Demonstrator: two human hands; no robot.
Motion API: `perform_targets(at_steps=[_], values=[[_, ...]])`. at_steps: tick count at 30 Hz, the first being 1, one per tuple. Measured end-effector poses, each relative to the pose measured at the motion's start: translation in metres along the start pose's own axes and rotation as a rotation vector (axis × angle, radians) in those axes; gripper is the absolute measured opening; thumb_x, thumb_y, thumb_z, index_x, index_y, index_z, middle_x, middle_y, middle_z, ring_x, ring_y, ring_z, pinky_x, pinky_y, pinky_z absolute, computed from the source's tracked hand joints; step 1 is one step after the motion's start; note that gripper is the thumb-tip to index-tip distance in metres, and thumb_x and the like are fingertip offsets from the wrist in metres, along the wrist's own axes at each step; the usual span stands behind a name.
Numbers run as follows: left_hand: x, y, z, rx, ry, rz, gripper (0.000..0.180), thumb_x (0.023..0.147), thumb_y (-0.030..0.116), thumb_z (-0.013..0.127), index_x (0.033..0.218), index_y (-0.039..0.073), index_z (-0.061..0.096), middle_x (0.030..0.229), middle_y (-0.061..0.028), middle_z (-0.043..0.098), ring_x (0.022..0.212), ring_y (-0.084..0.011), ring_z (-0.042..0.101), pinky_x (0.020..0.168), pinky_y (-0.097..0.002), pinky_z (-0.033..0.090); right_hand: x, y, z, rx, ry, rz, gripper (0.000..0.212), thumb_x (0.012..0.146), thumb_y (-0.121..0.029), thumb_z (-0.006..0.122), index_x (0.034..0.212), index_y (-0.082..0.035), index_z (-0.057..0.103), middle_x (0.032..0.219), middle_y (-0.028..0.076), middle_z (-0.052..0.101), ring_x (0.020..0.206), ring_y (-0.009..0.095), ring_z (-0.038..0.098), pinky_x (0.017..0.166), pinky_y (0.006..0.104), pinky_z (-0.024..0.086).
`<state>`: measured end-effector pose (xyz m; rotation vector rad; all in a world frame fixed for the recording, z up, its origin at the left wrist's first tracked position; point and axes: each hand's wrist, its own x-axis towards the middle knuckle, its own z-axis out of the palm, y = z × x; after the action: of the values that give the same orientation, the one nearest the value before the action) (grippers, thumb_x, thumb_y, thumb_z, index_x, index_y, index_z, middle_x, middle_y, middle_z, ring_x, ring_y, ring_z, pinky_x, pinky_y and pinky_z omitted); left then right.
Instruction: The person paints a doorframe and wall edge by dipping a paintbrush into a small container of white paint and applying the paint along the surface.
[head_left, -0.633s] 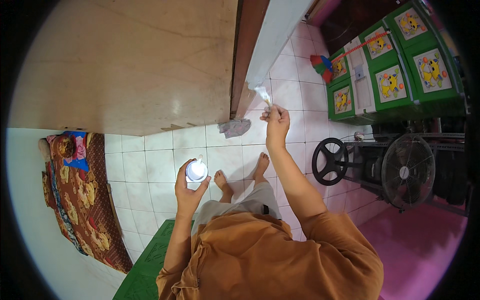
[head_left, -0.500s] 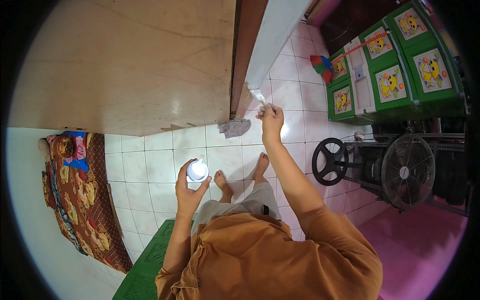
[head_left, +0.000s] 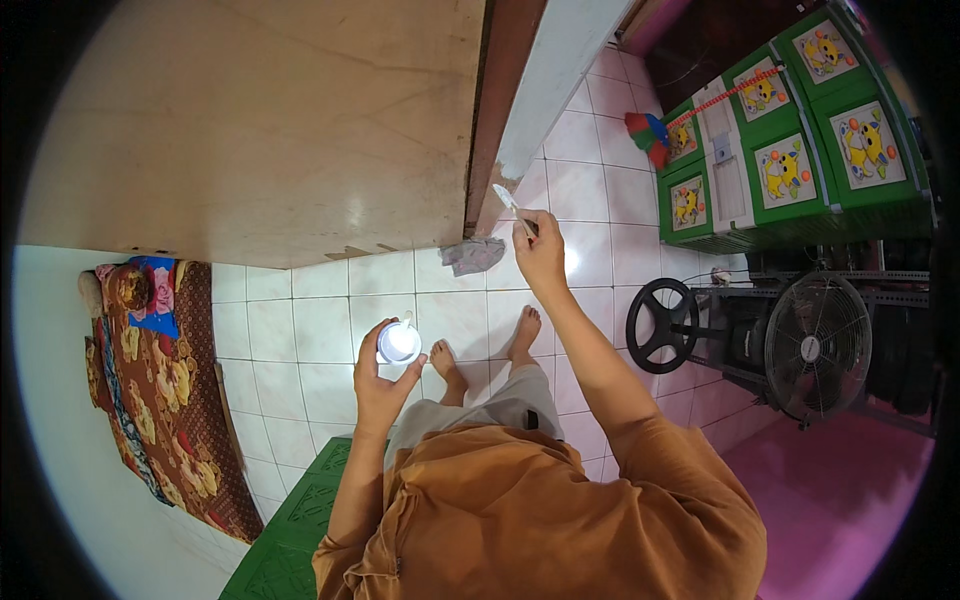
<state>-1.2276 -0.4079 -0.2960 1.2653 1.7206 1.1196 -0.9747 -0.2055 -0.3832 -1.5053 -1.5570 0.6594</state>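
My right hand is closed round the handle of a paintbrush with white paint on its bristles. The brush tip is close to the lower end of a door frame post, painted white except for a brown bare patch at the bottom; whether it touches cannot be told. My left hand is wrapped round a small round tub of bright white paint, held upright over the floor in front of me. A small pale stick-like piece shows at the tub's rim.
A large brown door stands at the upper left. A grey rag lies on the tiled floor by its edge. Green drawers, a black steering wheel and a fan stand right. A flowered mattress is left.
The right hand has turned, and the brush has swung from pointing up along the white post to tilting left beside its bare lower end. The left hand with the tub has hardly moved.
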Motion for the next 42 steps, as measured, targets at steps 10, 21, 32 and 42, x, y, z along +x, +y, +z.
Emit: perform_targets(at_steps=[10,21,32,42], values=[[-0.016,-0.015,-0.025,0.010,0.040,-0.004,0.071,0.081,0.010,0.091,0.142,-0.001,0.057,0.135,-0.0164,0.067,0.123,-0.0276,0.066,0.107,-0.0390,0.052,0.006,-0.042,0.020,-0.043,-0.002,-0.180,0.024,0.098,-0.003,0.062,0.121,0.002,0.056,0.119,0.025,0.054,0.098,0.047,0.063,0.082,0.0519,0.055],[-0.013,-0.014,-0.039,-0.044,0.035,-0.008,0.071,0.080,0.010,0.091,0.142,-0.001,0.057,0.135,-0.0172,0.067,0.123,-0.0274,0.066,0.107,-0.0388,0.052,0.014,-0.057,0.034,-0.150,-0.013,-0.173,0.024,0.097,-0.001,0.062,0.121,0.002,0.061,0.116,0.022,0.056,0.095,0.044,0.065,0.079,0.0489,0.057],[-0.012,-0.004,-0.030,-0.003,0.003,-0.002,0.071,0.080,0.011,0.091,0.142,0.000,0.058,0.136,-0.0162,0.068,0.123,-0.0282,0.067,0.107,-0.0390,0.052,0.010,-0.066,0.016,-0.159,-0.100,-0.069,0.022,0.099,-0.005,0.061,0.118,0.005,0.055,0.116,0.027,0.053,0.101,0.051,0.061,0.085,0.0561,0.054],[-0.016,0.010,-0.015,0.003,0.006,-0.024,0.070,0.081,0.012,0.091,0.141,-0.001,0.058,0.135,-0.0166,0.068,0.123,-0.0279,0.067,0.106,-0.0389,0.053,-0.012,-0.084,-0.025,-0.077,0.028,-0.185,0.027,0.095,0.001,0.064,0.122,0.003,0.060,0.117,0.022,0.056,0.099,0.040,0.065,0.081,0.0460,0.056]])
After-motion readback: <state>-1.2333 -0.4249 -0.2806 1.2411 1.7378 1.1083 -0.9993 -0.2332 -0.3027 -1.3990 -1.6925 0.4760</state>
